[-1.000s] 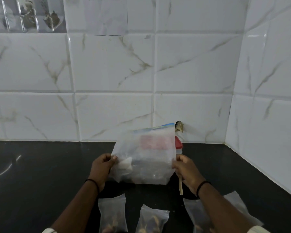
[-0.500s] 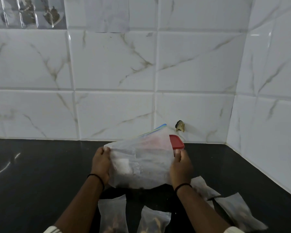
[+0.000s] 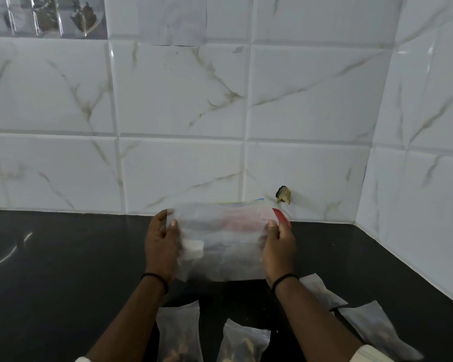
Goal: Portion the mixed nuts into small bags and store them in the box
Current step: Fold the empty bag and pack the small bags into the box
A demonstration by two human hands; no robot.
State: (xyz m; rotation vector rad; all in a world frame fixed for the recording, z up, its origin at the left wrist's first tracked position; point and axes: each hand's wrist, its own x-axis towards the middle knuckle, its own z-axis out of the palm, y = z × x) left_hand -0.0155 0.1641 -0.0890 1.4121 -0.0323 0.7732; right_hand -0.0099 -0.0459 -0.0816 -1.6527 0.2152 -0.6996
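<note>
Both hands hold a large clear bag (image 3: pixel 222 244) above the black bench (image 3: pixel 63 270): the left hand (image 3: pixel 161 246) grips its nine o'clock edge, the right hand (image 3: pixel 279 246) its three o'clock edge, fingers curled round the plastic. A red lid (image 3: pixel 281 216) peeks out behind at one o'clock. Small filled bags lie at six o'clock (image 3: pixel 179 335) (image 3: pixel 242 343) and four o'clock (image 3: pixel 377 330).
</note>
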